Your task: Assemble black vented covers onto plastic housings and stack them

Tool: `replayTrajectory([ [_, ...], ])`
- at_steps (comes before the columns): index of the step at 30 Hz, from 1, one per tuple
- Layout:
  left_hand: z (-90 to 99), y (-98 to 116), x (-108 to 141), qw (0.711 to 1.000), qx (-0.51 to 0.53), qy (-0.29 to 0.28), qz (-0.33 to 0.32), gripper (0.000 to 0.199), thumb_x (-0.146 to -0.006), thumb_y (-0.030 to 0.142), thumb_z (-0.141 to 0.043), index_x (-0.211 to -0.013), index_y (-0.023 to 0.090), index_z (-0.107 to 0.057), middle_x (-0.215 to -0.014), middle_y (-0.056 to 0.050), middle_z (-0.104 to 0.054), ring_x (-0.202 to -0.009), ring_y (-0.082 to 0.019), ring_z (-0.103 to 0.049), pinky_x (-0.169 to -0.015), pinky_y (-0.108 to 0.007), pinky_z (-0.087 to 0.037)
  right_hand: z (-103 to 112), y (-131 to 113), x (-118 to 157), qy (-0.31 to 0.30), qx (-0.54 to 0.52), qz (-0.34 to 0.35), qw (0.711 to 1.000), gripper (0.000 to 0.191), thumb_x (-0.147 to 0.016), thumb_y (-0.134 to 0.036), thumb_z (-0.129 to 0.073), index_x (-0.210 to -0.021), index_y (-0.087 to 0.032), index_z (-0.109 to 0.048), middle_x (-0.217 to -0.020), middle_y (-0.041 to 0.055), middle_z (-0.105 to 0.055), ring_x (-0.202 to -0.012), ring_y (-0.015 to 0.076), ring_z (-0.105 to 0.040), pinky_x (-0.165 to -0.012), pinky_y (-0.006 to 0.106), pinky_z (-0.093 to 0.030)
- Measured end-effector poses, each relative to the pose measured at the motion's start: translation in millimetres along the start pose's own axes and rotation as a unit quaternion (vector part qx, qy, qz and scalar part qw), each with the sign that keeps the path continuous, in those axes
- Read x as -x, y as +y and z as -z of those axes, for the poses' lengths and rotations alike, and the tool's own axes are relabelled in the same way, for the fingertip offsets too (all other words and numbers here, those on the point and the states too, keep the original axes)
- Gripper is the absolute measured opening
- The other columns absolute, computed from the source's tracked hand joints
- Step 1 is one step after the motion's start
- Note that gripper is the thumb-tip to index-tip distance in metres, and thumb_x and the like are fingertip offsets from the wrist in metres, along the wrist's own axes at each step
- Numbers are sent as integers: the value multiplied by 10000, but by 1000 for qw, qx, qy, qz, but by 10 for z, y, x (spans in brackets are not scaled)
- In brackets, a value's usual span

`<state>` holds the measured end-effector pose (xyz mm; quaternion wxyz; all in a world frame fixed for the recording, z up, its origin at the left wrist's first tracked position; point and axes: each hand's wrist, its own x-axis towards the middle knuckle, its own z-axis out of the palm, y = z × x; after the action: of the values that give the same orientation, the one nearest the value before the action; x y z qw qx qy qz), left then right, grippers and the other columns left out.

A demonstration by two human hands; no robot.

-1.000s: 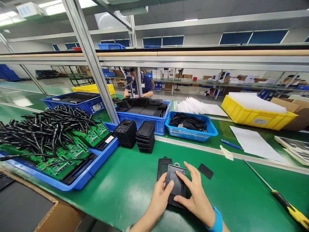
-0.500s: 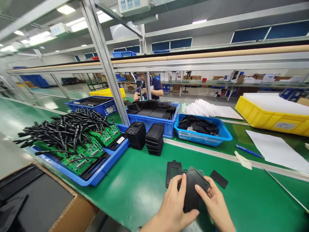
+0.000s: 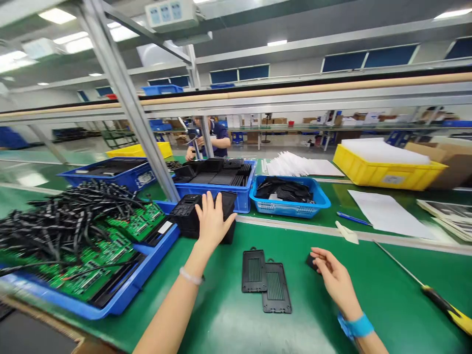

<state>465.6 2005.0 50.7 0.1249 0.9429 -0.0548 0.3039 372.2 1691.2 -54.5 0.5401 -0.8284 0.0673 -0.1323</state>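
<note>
My left hand reaches out with fingers spread, on the front of the stacked black plastic casings; its palm hides part of them. My right hand has its fingers closed on the edge of a small flat black plate at the table surface; most of the plate is hidden by the fingers. Between my hands two black slotted covers lie on the green table: one cover at the left, and a second cover partly overlapping it.
A blue tray of green circuit boards with black cables stands left. Behind the stacks are a blue bin of black casings and a light-blue basket. A screwdriver, blue pen and paper lie right. A person sits opposite.
The black casing both hands held is out of them. My left hand has moved forward and left to the stacks, my right hand to the flat plate. The view has turned right.
</note>
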Motion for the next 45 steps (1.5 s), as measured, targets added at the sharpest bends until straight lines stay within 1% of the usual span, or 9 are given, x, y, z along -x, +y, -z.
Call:
replayTrajectory([
  [3,-37,271,402,989,34,-100,-106,638,-868,392,-543,-1412,107,-372,-1491,-233,-345,-1417,-339,-253,-1157,-546,-182,131,224,-139,-19,263,33,964,486,-808,-359,-490,-1195,-88,-604,-1246,195,-585,-1086,356,-538,-917,501,-455],
  [6,-139,404,762,898,76,-393,-180,1024,-690,454,-731,-1494,145,-179,-1556,-258,-151,-1447,-386,-96,-1147,-597,-138,156,303,-137,-66,417,38,906,464,-842,-247,-463,-1274,-126,-579,-1270,182,-566,-1109,380,-505,-884,499,-458],
  [9,-284,352,899,826,99,-520,-195,1267,-583,493,-784,-1504,152,16,-1564,-267,45,-1436,-395,102,-1121,-656,-43,124,263,-107,-69,423,59,902,485,-836,-221,-445,-1298,-124,-558,-1088,169,-613,-965,344,-541,-832,484,-468],
  [14,-339,246,901,862,177,-437,-185,1245,-512,373,-814,-1502,129,-101,-1448,-244,-308,-1400,-382,-229,-1146,-576,-180,1,32,-51,-45,92,21,995,383,-781,-383,-515,-1037,-132,-648,-931,135,-613,-844,271,-593,-788,425,-493],
  [19,-328,407,1086,865,272,-356,-225,1394,-483,470,-856,-1504,201,53,-1485,-213,-204,-1388,-375,-213,-1117,-526,-322,-262,-289,189,-85,-244,-34,966,472,-758,-451,-663,-1147,-234,-505,-895,29,-608,-768,168,-603,-690,291,-499],
  [27,-425,569,1315,853,359,-278,-258,1559,-441,326,-912,-1428,254,292,-1517,-230,-180,-1403,-427,-170,-1090,-610,-337,-471,-276,402,-128,-38,98,986,253,-857,-369,-567,-1063,-252,-657,-812,25,-605,-767,180,-555,-746,339,-469],
  [33,-403,572,1338,851,369,-260,-268,1520,-473,311,-899,-1433,264,278,-1557,-245,-30,-1428,-434,-112,-1095,-641,-297,-453,-230,385,-123,38,181,975,212,-856,-292,-554,-1034,-305,-668,-1083,64,-521,-1008,232,-489,-926,445,-422],
  [39,-405,573,1330,854,365,-243,-281,1499,-494,323,-891,-1440,245,269,-1562,-248,108,-1445,-416,-45,-1105,-623,-284,-505,-195,405,-151,-62,36,986,698,-772,-351,-644,-1378,-229,-318,-1100,93,-555,-892,218,-582,-769,398,-517],
  [45,-402,583,1329,847,364,-246,-299,1433,-547,428,-863,-1455,260,233,-1562,-243,122,-1442,-428,-36,-1095,-633,-295,-539,-232,416,-266,-300,-78,913,561,-727,-411,-736,-1145,-212,-420,-906,42,-689,-805,210,-667,-736,363,-546],
])
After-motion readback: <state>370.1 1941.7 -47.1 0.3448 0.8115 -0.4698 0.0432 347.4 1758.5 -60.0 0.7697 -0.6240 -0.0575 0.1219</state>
